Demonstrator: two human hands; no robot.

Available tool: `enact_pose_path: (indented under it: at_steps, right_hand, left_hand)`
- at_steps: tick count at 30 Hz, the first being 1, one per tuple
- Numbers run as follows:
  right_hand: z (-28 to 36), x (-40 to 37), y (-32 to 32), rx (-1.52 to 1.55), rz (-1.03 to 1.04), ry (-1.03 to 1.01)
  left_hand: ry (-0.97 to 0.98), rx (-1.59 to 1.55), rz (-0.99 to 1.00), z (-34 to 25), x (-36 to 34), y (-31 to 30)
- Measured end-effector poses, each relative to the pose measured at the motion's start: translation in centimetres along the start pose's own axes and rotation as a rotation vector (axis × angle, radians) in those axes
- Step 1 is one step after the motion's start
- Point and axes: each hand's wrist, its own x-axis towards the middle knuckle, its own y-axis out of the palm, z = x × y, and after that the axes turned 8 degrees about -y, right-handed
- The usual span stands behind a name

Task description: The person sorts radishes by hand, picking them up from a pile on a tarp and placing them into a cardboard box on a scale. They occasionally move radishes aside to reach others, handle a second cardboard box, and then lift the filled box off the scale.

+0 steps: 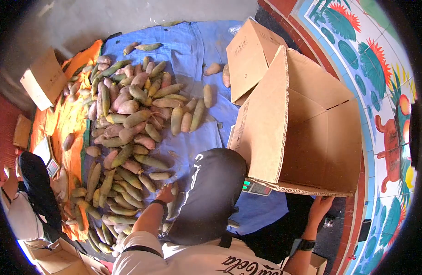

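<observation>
My left hand (165,194) is low over the right edge of a heap of vegetables, its fingers apart, next to a greenish vegetable (174,189). The heap mixes long green cucumber-like vegetables (122,156) with pinkish, sweet-potato-like ones (128,107). At the lower right, my right hand (320,206) grips the near bottom edge of a large open cardboard box (319,137); its fingertips are partly hidden by the box. The box's flaps stand up, and its visible inside holds nothing. Under its left corner shows a scale (257,188) with a lit green display.
A blue tarp (211,151) and an orange sheet (50,119) lie under the heap. Another cardboard box (252,55) stands behind the large one. A second person's hand (10,183) is at the far left, near another scale (52,166). A painted tile wall (358,68) borders the right.
</observation>
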Motion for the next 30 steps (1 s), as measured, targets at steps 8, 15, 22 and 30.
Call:
enact_pose_path:
  at_steps: [8, 15, 22, 30]
  right_hand:
    - [-0.6, -0.4, -0.5, 0.062, 0.072, 0.037]
    - [-0.6, -0.1, -0.2, 0.089, 0.063, 0.037]
    - [-1.1, -0.9, 0.3, 0.150, -0.012, 0.081]
    - [1.1, 0.0, 0.5, 0.198, -0.043, 0.163]
  left_hand:
    - [0.161, 0.009, -0.114, -1.7, 2.9, 2.6]
    - [0.112, 0.194, -0.094, -3.2, 1.8, 1.0]
    - [0.153, 0.274, -0.112, -1.3, 1.2, 0.3]
    - [0.168, 0.272, -0.032, 0.2, -0.7, -1.6]
